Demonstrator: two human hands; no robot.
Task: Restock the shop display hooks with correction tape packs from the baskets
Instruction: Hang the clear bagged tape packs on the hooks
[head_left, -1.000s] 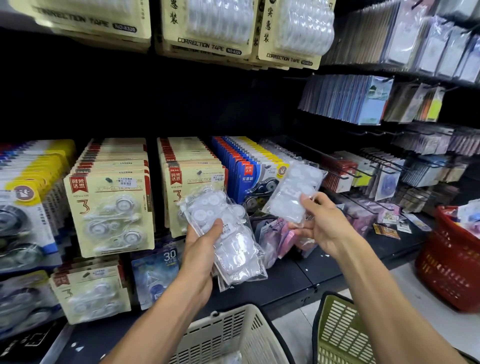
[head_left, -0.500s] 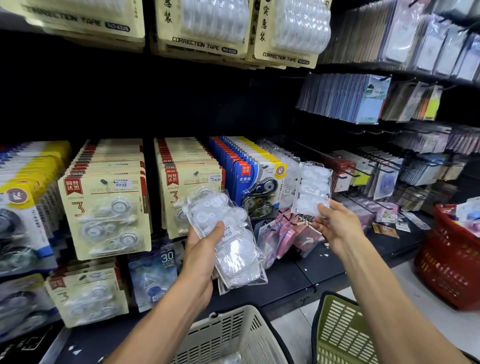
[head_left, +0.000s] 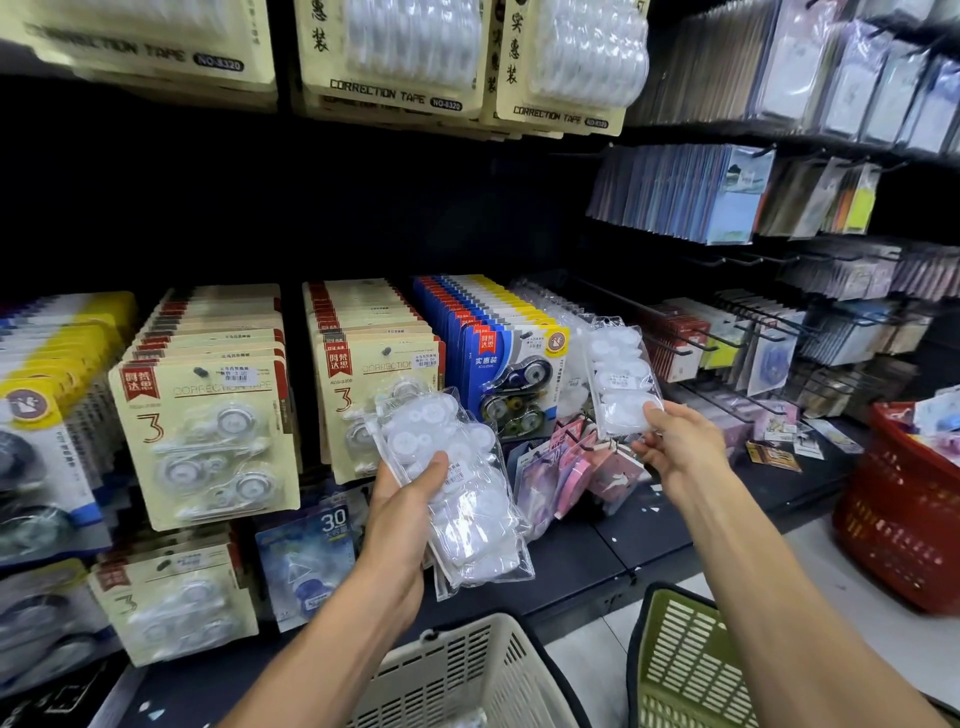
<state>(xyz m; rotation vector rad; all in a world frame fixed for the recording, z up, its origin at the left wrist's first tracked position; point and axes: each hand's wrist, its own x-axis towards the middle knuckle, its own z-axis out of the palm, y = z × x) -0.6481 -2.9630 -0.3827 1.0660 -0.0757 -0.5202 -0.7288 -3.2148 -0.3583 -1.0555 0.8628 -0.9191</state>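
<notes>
1. Broadly, the display wall (head_left: 363, 208) is seen well stocked: dense rows of carded correction tape (head_left: 208, 436) are hung to the left, with a blue-carded row (head_left: 498, 364) beside them, so much of the restocking is judged done.
2. Two baskets are seen at the bottom edge, a cream basket (head_left: 467, 670) and a green basket (head_left: 685, 660); their contents are mostly out of view, so what is left in them cannot be told. A red basket (head_left: 904, 514) holding goods is set well apart on the right.
3. A stack of clear packs (head_left: 457, 488) is gripped in the left hand (head_left: 400, 519), thumb laid across the front; these are not yet hung.
4. A single clear pack (head_left: 621, 379) is pinched at its lower edge by the fingers of the right hand (head_left: 675, 447) and is held up at the front of the clear-pack row (head_left: 550, 306), just right of the blue cards. Whether its hole is on the hook cannot be told.
</notes>
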